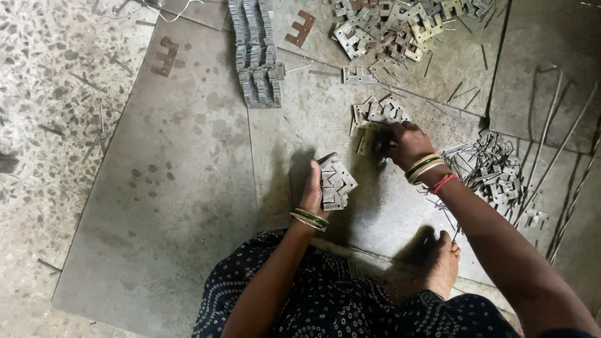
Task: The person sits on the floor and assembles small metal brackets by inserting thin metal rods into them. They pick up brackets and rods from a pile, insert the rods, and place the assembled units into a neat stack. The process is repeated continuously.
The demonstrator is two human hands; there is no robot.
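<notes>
Two hands are working over a metal sheet: the left hand is gripping a stack of metal plates, while the right hand, at one o'clock, is closing on a small pile of plates.

Metal sheet under hinge plates

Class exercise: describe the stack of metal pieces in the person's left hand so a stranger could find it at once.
Start at the grey metal sheet on the floor. Near its middle, the left hand grips a small stack of notched metal plates. Unlike the loose pile under the right hand, it is held up, neatly aligned.
</notes>
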